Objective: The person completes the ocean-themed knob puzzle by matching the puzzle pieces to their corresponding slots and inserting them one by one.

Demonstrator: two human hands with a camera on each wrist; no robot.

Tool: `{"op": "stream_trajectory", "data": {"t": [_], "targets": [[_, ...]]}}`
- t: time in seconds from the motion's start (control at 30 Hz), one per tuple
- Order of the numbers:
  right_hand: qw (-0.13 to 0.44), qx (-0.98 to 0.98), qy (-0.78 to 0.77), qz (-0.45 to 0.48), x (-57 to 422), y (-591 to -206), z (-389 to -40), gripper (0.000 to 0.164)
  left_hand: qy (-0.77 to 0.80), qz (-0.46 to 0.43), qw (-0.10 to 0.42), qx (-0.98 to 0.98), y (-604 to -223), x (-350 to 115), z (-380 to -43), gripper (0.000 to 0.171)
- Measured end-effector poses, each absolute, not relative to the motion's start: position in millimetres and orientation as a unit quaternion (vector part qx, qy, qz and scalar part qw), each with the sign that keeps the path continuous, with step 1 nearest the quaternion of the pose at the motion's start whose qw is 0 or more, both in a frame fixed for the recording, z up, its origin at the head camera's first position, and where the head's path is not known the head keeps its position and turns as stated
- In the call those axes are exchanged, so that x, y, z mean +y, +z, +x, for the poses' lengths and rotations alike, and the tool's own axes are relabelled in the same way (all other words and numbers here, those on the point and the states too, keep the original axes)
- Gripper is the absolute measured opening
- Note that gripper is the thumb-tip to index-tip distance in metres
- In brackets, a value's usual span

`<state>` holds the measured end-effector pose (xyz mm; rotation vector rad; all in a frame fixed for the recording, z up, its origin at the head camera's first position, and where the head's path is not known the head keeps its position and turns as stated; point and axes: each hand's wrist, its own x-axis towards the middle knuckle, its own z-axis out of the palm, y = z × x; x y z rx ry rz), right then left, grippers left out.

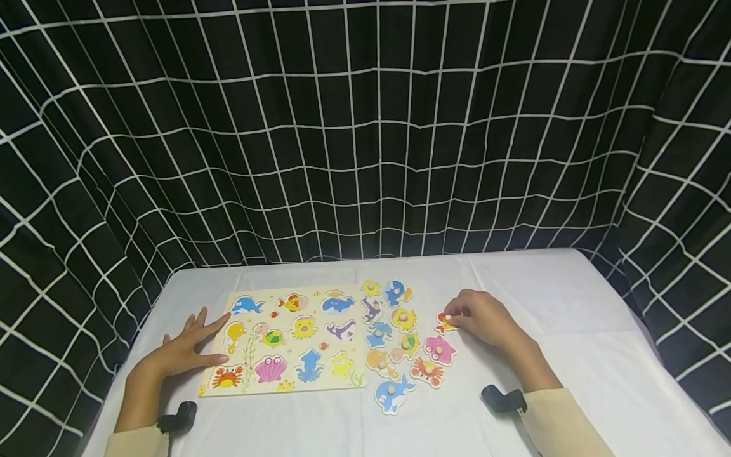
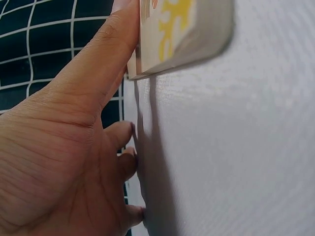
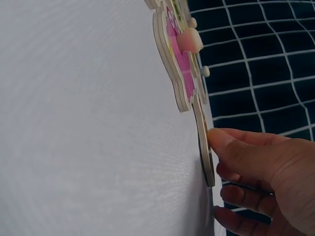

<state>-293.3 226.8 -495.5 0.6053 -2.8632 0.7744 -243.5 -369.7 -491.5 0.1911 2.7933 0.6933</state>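
My right hand pinches a small red and orange fish puzzle piece between thumb and fingers, at the far right of the loose pieces. In the right wrist view this piece shows edge-on, close over the white cloth, its knob hidden by the fingertips. My left hand lies with spread fingers at the left side of the wooden sea-animal puzzle board. Its thumb and index finger touch the board's edge, and the other fingertips meet the cloth in the left wrist view.
Between board and right hand lie several knobbed pieces, among them a pink shell, a red crab, a light blue whale and a yellow starfish. A black gridded curtain surrounds the white-covered table.
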Motion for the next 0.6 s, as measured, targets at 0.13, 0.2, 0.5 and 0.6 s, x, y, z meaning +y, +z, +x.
{"op": "stream_trajectory", "data": {"t": [0.13, 0.2, 0.5, 0.6], "targets": [[0.057, -0.943, 0.258, 0.203, 226.6, -496.8, -292.9, 0.008, 0.244, 0.067, 0.131, 0.959, -493.0, -371.3, -242.5, 0.102], [0.056, -0.943, 0.258, 0.201, 226.6, -497.1, -292.5, 0.008, 0.249, 0.066, 0.131, 0.957, -495.5, -373.1, -242.7, 0.101], [0.055, -0.943, 0.262, 0.199, 218.7, -485.7, -290.0, 0.009, 0.24, 0.063, 0.121, 0.961, -518.7, -388.7, -254.7, 0.105], [0.062, -0.94, 0.267, 0.205, 213.6, -482.0, -288.2, 0.01, 0.237, 0.063, 0.121, 0.962, -520.2, -389.1, -255.6, 0.104]]}}
